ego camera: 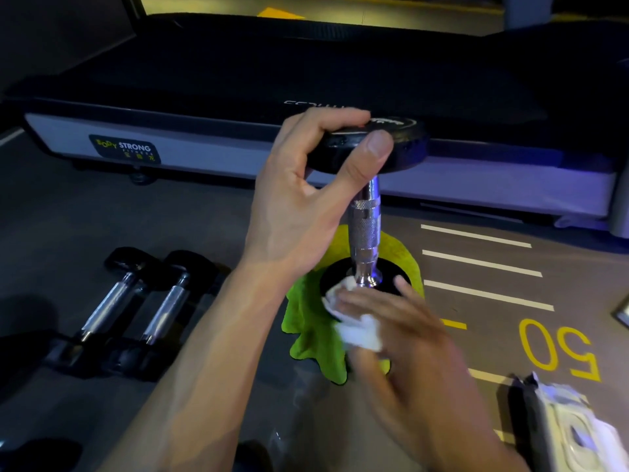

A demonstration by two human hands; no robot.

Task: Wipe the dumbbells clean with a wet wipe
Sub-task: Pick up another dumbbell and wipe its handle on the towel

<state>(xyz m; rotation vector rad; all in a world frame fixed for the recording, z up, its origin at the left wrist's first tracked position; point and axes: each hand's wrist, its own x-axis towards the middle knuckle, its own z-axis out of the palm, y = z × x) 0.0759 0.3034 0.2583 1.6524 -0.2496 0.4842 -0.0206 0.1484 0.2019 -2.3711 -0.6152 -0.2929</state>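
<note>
the left hand (306, 185) is curled round the top black round plate of an upright chrome-handled dumbbell (366, 226), thumb on the plate's near edge and fingers over its top, holding it on end. the right hand (401, 332), blurred, has a crumpled white wet wipe (357, 327) under its bent fingers and presses it onto the dumbbell's lower black plate, just beside the foot of the knurled handle. the dumbbell stands on a bright green cloth (313, 332) spread on the grey floor (204, 233). two small black-ended dumbbells (136, 304) lie side by side to the left. a wet wipe packet (565, 424) lies at lower right, near yellow floor numbers. a dark treadmill (238, 80) runs across behind.
</note>
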